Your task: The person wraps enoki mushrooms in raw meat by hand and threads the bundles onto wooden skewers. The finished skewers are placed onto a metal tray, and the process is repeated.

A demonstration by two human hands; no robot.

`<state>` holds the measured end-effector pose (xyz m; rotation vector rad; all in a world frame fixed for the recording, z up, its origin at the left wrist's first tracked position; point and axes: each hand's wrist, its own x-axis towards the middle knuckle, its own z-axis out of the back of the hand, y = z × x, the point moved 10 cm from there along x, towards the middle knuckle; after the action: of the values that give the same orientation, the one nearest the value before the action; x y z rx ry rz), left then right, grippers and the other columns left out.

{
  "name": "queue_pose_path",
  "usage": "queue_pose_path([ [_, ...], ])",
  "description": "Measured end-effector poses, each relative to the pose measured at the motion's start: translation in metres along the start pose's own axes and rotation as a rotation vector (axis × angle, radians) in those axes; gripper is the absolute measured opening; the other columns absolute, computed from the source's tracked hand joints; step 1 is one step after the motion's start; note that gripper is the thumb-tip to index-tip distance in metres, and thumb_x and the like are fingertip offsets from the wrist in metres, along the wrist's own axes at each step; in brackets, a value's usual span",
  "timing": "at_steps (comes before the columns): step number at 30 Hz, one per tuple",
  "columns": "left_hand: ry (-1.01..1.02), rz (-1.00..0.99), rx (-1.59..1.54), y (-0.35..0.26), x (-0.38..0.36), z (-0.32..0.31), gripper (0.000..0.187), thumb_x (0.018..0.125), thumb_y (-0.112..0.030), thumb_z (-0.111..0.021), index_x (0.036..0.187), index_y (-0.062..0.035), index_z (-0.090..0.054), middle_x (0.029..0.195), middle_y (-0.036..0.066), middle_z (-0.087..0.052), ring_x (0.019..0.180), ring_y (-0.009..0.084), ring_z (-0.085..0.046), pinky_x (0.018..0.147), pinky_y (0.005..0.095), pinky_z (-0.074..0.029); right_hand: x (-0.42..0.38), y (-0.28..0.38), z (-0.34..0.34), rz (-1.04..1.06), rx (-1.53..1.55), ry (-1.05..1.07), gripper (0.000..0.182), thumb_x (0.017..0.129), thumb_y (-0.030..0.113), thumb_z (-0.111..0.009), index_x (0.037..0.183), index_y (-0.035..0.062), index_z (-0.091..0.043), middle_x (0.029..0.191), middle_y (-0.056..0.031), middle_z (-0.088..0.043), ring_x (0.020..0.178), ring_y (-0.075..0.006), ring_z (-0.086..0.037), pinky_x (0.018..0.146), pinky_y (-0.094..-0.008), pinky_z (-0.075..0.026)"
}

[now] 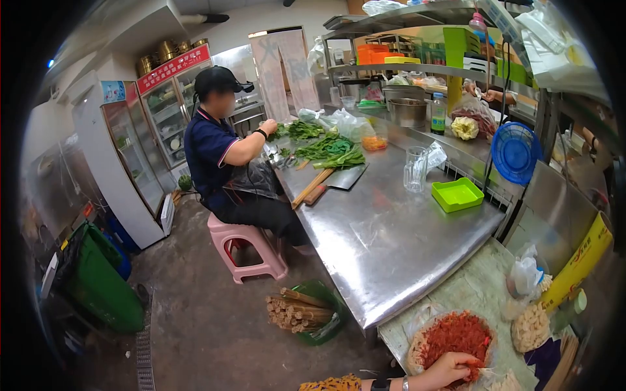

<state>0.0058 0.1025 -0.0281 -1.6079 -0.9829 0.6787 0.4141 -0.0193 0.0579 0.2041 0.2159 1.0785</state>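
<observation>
At the bottom right, my right hand (450,369) has its fingers pressed together at the edge of a bowl of red, sauce-covered pieces (456,337). What the fingers pinch is too small to make out. A dark watch and a bracelet are on that wrist. Pale pieces (505,383) lie just right of the hand, cut off by the frame's edge. A bag of pale chunks (530,328) sits farther right. My left hand is out of the frame.
Beyond is a steel table (391,241) with a green tray (458,194), a glass pitcher (415,169), a cleaver (347,177) and leafy greens (332,148). A co-worker sits at its left on a pink stool (248,244). A basket of sticks (300,311) stands on the floor.
</observation>
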Motion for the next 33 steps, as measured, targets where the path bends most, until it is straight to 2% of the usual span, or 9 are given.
queue_pose_path([
  [3,0.071,-0.009,-0.226,0.055,0.018,-0.001,0.033,0.083,0.002,-0.052,0.116,0.0052,-0.054,0.098,0.007,-0.064,0.086,0.0118,-0.062,0.076,0.0248,-0.050,-0.032,0.060,0.046,0.036,0.132,-0.154,0.042,0.092,0.032,-0.051,0.121,0.0024,-0.052,0.130,-0.0146,-0.046,0.120,-0.0257,-0.044,0.098,-0.0363,-0.039],
  [5,-0.013,0.111,-0.198,0.029,0.007,0.008,0.030,0.083,0.000,-0.056,0.113,0.0038,-0.058,0.097,0.008,-0.065,0.081,0.0118,-0.063,0.075,0.0248,-0.051,-0.049,0.077,0.042,-0.123,0.738,-0.148,0.042,0.092,0.034,-0.050,0.121,0.0029,-0.053,0.129,-0.0144,-0.046,0.118,-0.0246,-0.047,0.096,-0.0350,-0.042],
  [6,-0.029,0.129,-0.100,0.025,0.004,0.013,0.030,0.081,0.002,-0.056,0.111,0.0032,-0.059,0.094,0.007,-0.066,0.079,0.0116,-0.063,0.074,0.0247,-0.051,-0.066,0.120,0.057,-0.060,0.901,-0.301,0.038,0.089,0.032,-0.055,0.111,0.0014,-0.059,0.111,-0.0161,-0.057,0.107,-0.0223,-0.054,0.088,-0.0335,-0.046],
  [7,-0.044,0.117,-0.189,0.025,0.005,0.015,0.030,0.079,0.002,-0.057,0.109,0.0036,-0.060,0.092,0.007,-0.066,0.080,0.0112,-0.062,0.073,0.0244,-0.051,-0.018,0.036,0.008,0.050,1.262,-0.167,0.017,0.089,0.020,-0.055,0.101,0.0084,-0.055,0.068,0.0023,-0.050,0.058,-0.0072,-0.047,0.052,-0.0252,-0.040],
  [9,-0.065,0.137,-0.045,-0.002,0.003,0.019,0.028,0.077,0.005,-0.055,0.105,0.0062,-0.060,0.090,0.011,-0.065,0.083,0.0142,-0.062,0.075,0.0259,-0.052,-0.046,0.081,0.001,0.038,1.286,-0.508,0.014,0.093,0.025,-0.051,0.096,0.0113,-0.054,0.070,0.0066,-0.042,0.056,-0.0025,-0.038,0.051,-0.0186,-0.033],
  [11,-0.175,0.109,-0.389,0.011,0.002,0.025,0.020,0.079,0.007,-0.046,0.095,0.0054,-0.059,0.089,0.013,-0.065,0.084,0.0182,-0.064,0.075,0.0273,-0.052,-0.055,0.114,-0.018,0.144,1.399,-0.477,0.011,0.091,0.017,-0.054,0.097,0.0078,-0.053,0.076,0.0013,-0.051,0.059,-0.0047,-0.046,0.056,-0.0169,-0.044],
  [22,-0.307,0.117,-0.605,0.010,-0.007,0.028,0.023,0.090,0.002,-0.045,0.111,0.0047,-0.054,0.101,0.012,-0.062,0.093,0.0242,-0.063,0.079,0.0322,-0.054,-0.084,0.213,-0.084,0.330,1.567,-0.214,0.013,0.094,0.014,-0.051,0.099,0.0031,-0.046,0.086,-0.0106,-0.056,0.068,-0.0148,-0.058,0.062,-0.0270,-0.052],
  [27,-0.257,0.120,-0.370,0.010,-0.006,0.029,0.024,0.086,0.008,-0.046,0.108,0.0081,-0.054,0.102,0.015,-0.063,0.090,0.0249,-0.065,0.079,0.0327,-0.055,-0.090,0.234,-0.130,0.268,1.596,0.362,0.011,0.092,0.009,-0.051,0.100,0.0004,-0.052,0.085,-0.0101,-0.059,0.070,-0.0171,-0.060,0.065,-0.0293,-0.052],
  [33,-0.203,0.107,-0.252,0.012,-0.006,0.027,0.027,0.083,0.012,-0.047,0.109,0.0104,-0.055,0.101,0.016,-0.063,0.090,0.0252,-0.065,0.080,0.0317,-0.055,-0.079,0.218,-0.097,0.214,1.576,0.274,0.022,0.094,0.019,-0.048,0.098,-0.0016,-0.055,0.086,-0.0119,-0.062,0.072,-0.0198,-0.064,0.067,-0.0296,-0.052],
])
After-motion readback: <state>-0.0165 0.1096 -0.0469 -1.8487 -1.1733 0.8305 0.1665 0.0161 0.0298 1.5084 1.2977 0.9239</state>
